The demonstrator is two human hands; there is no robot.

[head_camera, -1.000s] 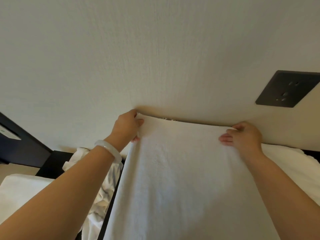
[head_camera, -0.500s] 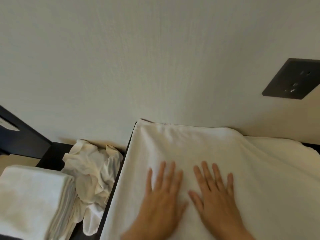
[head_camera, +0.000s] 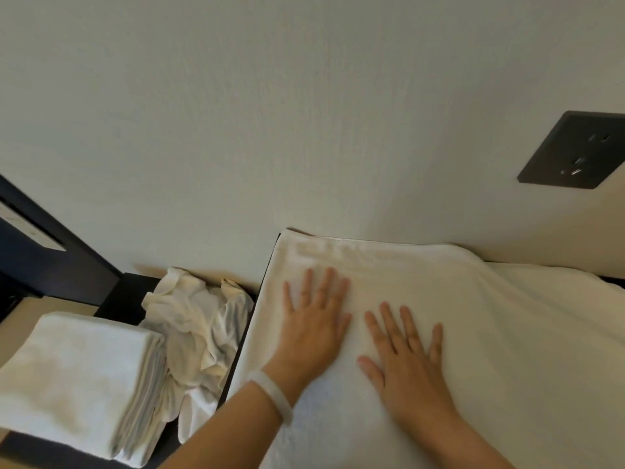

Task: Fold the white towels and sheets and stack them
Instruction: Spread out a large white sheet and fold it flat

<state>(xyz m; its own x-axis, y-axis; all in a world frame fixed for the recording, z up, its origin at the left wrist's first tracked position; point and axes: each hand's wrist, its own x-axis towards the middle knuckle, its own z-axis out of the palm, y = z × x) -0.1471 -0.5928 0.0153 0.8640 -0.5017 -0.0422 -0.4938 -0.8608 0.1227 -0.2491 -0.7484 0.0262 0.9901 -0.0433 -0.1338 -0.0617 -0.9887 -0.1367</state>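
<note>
A white towel (head_camera: 473,333) lies spread flat on a dark table, its far edge against the wall. My left hand (head_camera: 313,326) presses palm down on its left part, fingers apart, a pale bangle on the wrist. My right hand (head_camera: 409,363) lies flat beside it, fingers spread, holding nothing. A stack of folded white towels (head_camera: 77,380) stands at the lower left. Between the stack and the table lies a crumpled white cloth (head_camera: 199,330).
The cream wall (head_camera: 270,113) rises directly behind the table. A black socket plate (head_camera: 575,150) is on the wall at the right. A dark headboard panel (head_camera: 44,252) stands at the far left. The table's dark left edge (head_camera: 247,336) runs beside the crumpled cloth.
A second ago both hands held the towel's far edge at the wall. They let go and came back toward me, flat on the towel; the left has since slid forward.
</note>
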